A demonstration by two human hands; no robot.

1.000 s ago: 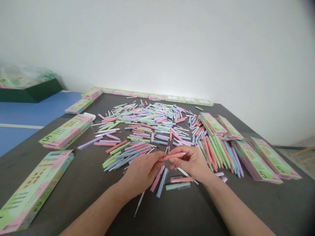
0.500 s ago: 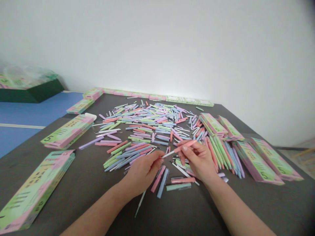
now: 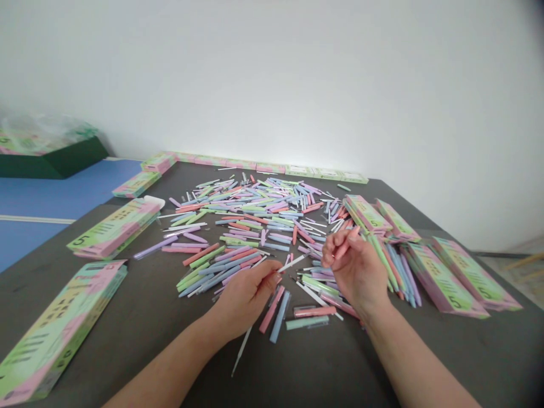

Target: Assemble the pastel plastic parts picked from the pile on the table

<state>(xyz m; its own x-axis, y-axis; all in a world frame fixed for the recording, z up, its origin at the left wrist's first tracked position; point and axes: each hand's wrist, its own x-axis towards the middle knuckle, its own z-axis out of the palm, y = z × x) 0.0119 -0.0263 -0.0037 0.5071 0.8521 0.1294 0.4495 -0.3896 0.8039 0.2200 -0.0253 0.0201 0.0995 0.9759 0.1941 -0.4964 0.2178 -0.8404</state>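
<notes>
My left hand (image 3: pixel 246 297) pinches a thin white pen refill (image 3: pixel 294 263), whose bare end sticks out to the right. To the right of it, my right hand (image 3: pixel 361 275) is closed around a coral pen barrel (image 3: pixel 341 249), partly covered by the fingers. The two parts are apart. Below the hands lie loose pen pieces: a pink one (image 3: pixel 272 310), a blue one (image 3: pixel 280 317), a coral one (image 3: pixel 314 311) and a mint one (image 3: pixel 307 323). Another white refill (image 3: pixel 241 354) lies below my left wrist.
A wide pile of pastel pens and refills (image 3: pixel 255 198) covers the dark table (image 3: pixel 140 340). Sorted pens (image 3: pixel 399 272) lie at right beside printed boxes (image 3: pixel 442 277). More boxes (image 3: pixel 59 328) line the left and back edges. A dark green bin (image 3: pixel 72 158) stands far left.
The coral barrel has come away from the white refill. My right hand has moved right and slightly up with it, while my left hand stays nearly in place holding the refill.
</notes>
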